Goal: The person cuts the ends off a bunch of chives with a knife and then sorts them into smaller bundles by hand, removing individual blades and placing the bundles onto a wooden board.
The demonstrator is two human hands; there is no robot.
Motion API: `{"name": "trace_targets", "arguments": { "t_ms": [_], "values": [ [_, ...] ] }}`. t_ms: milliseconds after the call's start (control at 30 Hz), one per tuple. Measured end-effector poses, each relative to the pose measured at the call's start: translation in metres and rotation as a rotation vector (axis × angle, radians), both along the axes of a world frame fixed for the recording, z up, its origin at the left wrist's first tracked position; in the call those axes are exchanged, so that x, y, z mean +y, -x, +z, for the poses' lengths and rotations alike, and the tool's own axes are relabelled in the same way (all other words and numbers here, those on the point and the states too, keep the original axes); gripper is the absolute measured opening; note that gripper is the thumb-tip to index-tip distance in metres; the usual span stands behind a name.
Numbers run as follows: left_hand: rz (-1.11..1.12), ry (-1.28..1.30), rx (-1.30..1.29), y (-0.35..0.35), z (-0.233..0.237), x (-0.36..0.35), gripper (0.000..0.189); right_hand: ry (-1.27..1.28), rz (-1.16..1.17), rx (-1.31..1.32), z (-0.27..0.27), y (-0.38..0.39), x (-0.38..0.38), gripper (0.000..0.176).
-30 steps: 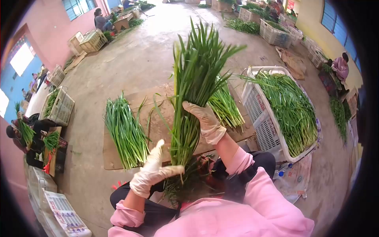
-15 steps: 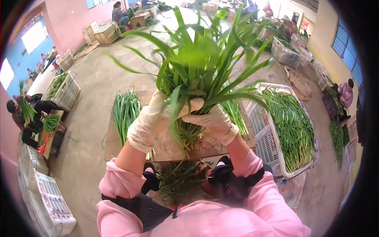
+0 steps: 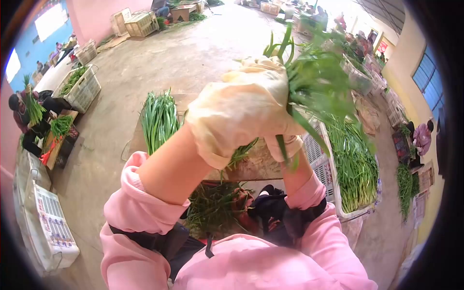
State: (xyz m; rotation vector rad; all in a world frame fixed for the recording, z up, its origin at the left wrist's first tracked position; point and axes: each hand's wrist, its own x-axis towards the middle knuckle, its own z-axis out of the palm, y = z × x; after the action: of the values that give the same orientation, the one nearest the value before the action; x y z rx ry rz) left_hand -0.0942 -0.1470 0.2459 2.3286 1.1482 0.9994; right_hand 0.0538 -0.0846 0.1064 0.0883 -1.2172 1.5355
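- Head view, centre: the gloved left hand (image 3: 241, 108) is raised close to the camera, fingers curled tight around the lower stalks of a bunch (image 3: 316, 79) of long green leaves. The leaves fan up and to the right and are blurred; the stalk ends stick out below the glove.
- The right hand (image 3: 289, 145) sits behind and below the left, which covers most of it. It touches the bunch, but its grip cannot be told.
- Behind the hands: a low worktop (image 3: 256, 169), largely screened by the left forearm. A pile (image 3: 158, 121) of the same greens lies on its left part.
- Right: a white crate (image 3: 323, 164) heaped with greens, just beside the worktop.
- Below: trimmings (image 3: 212, 208) between the knees.
- Far left: a seated person (image 3: 21, 113) holding greens, near a second crate (image 3: 84, 92) on the concrete floor (image 3: 193, 53).
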Motion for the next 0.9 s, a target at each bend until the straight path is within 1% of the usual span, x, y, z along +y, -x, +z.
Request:
{"name": "trace_targets", "arguments": {
  "t_ms": [100, 167, 200, 233, 300, 333, 400, 433, 500, 567, 600, 633, 667, 767, 800, 900],
  "values": [
    [0.091, -0.123, -0.060, 0.000, 0.005, -0.021, 0.042, -0.063, -0.322, -0.082, 0.010, 0.004, 0.016, 0.039],
    [0.118, -0.273, -0.203, 0.016, -0.001, -0.034, 0.044, -0.015, -0.355, -0.192, 0.034, -0.017, 0.022, 0.030],
    [0.107, -0.351, -0.297, 0.030, -0.011, -0.037, 0.038, 0.008, -0.368, -0.247, 0.047, -0.028, 0.026, 0.026],
    [0.095, -0.432, -0.385, 0.043, -0.021, -0.039, 0.032, 0.091, -0.449, -0.296, 0.057, -0.033, 0.021, 0.022],
    [0.172, -0.155, -0.547, 0.076, -0.064, -0.046, 0.017, 0.267, -0.481, -0.138, 0.074, -0.043, 0.011, 0.040],
    [0.236, 0.228, -0.683, 0.085, -0.092, -0.058, 0.012, 0.351, -0.494, -0.057, 0.079, -0.047, 0.009, 0.049],
    [0.244, 0.346, -0.755, 0.083, -0.144, -0.071, 0.013, 0.304, -0.488, -0.041, 0.082, -0.065, 0.008, 0.050],
    [0.262, 0.255, -0.592, 0.071, -0.147, -0.084, 0.018, 0.282, -0.483, -0.036, 0.083, -0.072, 0.007, 0.050],
    [-0.040, 0.182, -0.833, 0.033, -0.156, -0.089, 0.038, 0.345, -0.510, -0.017, 0.087, -0.074, 0.001, 0.049],
    [0.197, -0.126, -0.191, 0.030, -0.162, -0.093, 0.060, 0.382, -0.525, -0.032, 0.090, -0.075, -0.008, 0.049],
    [0.254, -0.157, -0.147, 0.019, -0.165, -0.093, 0.065, 0.396, -0.536, -0.030, 0.090, -0.074, -0.013, 0.050],
    [0.181, -0.082, -0.218, 0.015, -0.174, -0.090, 0.063, 0.411, -0.548, -0.028, 0.090, -0.073, -0.018, 0.050],
    [0.154, -0.113, -0.238, 0.013, -0.182, -0.087, 0.056, 0.426, -0.558, -0.028, 0.090, -0.073, -0.021, 0.051],
    [0.044, -0.225, -0.354, 0.017, -0.195, -0.077, 0.039, 0.379, -0.523, -0.013, 0.081, -0.092, -0.018, 0.042],
    [0.001, -0.264, -0.403, 0.021, -0.196, -0.076, 0.034, 0.326, -0.474, -0.005, 0.078, -0.099, -0.015, 0.045],
    [-0.196, 0.214, -0.568, 0.032, -0.189, -0.101, 0.023, 0.373, -0.502, 0.017, 0.072, -0.118, -0.018, 0.048]
  ]
}}
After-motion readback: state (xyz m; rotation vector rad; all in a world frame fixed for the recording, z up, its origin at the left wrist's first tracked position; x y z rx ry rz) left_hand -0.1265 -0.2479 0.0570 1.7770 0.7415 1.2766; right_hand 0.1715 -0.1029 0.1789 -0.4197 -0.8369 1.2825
